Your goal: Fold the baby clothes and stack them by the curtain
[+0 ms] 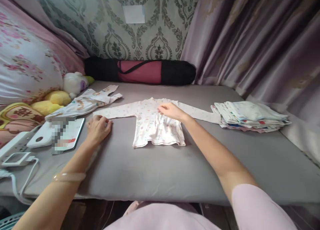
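Observation:
A small white long-sleeved shirt with a fine coloured print lies spread on the grey bed sheet, both sleeves stretched outward. Its lower front is wrinkled. My left hand is at the cuff of the left-side sleeve, fingers curled and closed on its end. Over the shirt's chest is my right hand, its fingers bent and drawn together; whether cloth is between the fingertips is hidden. The right-side sleeve reaches a folded stack of baby clothes.
Another printed garment lies at the left, beside plush toys. Nearer are a phone, a white device and a power strip with cables. A long black-and-red bag lies along the wall. Curtains hang at the right.

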Action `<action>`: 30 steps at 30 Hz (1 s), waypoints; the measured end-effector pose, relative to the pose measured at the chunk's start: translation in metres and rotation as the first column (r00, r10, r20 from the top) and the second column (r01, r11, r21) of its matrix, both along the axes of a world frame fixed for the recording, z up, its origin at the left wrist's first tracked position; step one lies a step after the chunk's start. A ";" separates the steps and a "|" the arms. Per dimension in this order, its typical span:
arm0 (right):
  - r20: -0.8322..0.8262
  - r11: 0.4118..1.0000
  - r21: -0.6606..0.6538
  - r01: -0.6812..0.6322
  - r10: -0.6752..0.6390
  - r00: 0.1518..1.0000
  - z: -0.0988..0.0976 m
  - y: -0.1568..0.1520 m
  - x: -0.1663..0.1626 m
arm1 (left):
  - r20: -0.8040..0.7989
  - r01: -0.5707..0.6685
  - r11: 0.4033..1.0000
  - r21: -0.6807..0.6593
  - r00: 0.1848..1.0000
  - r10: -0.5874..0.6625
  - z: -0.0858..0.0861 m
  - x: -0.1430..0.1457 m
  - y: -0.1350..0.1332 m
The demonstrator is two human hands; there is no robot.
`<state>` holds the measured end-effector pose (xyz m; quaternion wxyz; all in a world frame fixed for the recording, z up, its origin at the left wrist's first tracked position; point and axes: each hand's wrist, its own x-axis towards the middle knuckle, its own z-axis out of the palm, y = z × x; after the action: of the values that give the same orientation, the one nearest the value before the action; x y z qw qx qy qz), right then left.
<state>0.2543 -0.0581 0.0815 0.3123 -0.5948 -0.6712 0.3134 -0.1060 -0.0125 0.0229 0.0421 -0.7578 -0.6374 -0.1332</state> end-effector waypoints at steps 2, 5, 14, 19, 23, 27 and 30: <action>0.014 0.996 -0.071 0.047 -0.047 0.999 -0.004 -0.039 0.030 | 0.089 0.015 0.990 -0.137 0.996 -0.003 0.002 0.005 -0.015; 0.206 0.959 -0.183 0.215 -0.176 0.963 -0.015 -0.092 0.061 | 0.214 0.134 0.949 -0.284 0.974 -0.073 0.004 0.017 -0.039; 0.512 0.888 -0.196 0.417 -0.269 0.816 -0.022 -0.156 0.032 | 0.302 0.151 0.922 -0.357 0.952 -0.039 0.007 0.071 -0.097; 0.462 0.886 -0.214 0.411 -0.279 0.842 -0.019 -0.154 0.021 | 0.338 0.094 0.931 -0.354 0.940 0.034 0.005 0.084 -0.105; 0.387 0.903 -0.163 0.398 -0.312 0.868 -0.020 -0.153 0.022 | 0.422 0.137 0.895 -0.424 0.905 0.061 0.015 0.083 -0.104; 0.233 0.842 -0.263 0.471 -0.418 0.878 -0.027 -0.154 0.028 | 0.539 0.145 0.844 -0.516 0.821 0.189 0.027 0.077 -0.103; 0.136 0.862 -0.265 0.433 -0.411 0.902 -0.031 -0.157 0.035 | 0.607 0.222 0.855 -0.468 0.784 0.129 0.029 0.072 -0.101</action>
<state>0.2892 -0.2150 0.0502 0.2578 -0.7775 -0.4829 0.3096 -0.0340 -0.1132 0.0517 -0.3768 -0.6705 -0.6074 -0.1991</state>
